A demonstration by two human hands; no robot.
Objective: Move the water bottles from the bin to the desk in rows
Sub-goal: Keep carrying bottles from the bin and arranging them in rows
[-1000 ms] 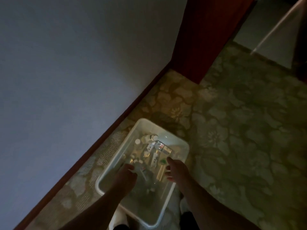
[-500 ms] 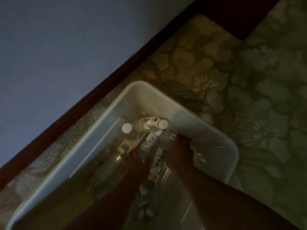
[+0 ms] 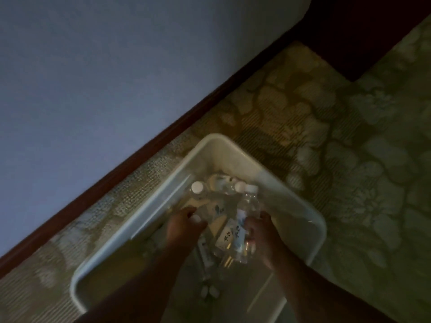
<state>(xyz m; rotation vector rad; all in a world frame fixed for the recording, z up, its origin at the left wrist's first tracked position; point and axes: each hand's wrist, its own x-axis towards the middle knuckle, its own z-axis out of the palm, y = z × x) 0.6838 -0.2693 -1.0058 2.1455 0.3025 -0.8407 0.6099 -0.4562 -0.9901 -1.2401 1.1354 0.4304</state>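
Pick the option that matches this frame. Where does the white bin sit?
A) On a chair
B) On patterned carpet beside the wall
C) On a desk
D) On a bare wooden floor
B: the white bin rests on floral patterned carpet next to the dark baseboard of the wall, with both hands reaching into it among the bottles.

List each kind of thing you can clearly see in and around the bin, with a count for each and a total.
White plastic bin: 1
Hands: 2, left hand, right hand
White bottle caps clearly visible: 3; more bottles lie blurred below
Total: 6
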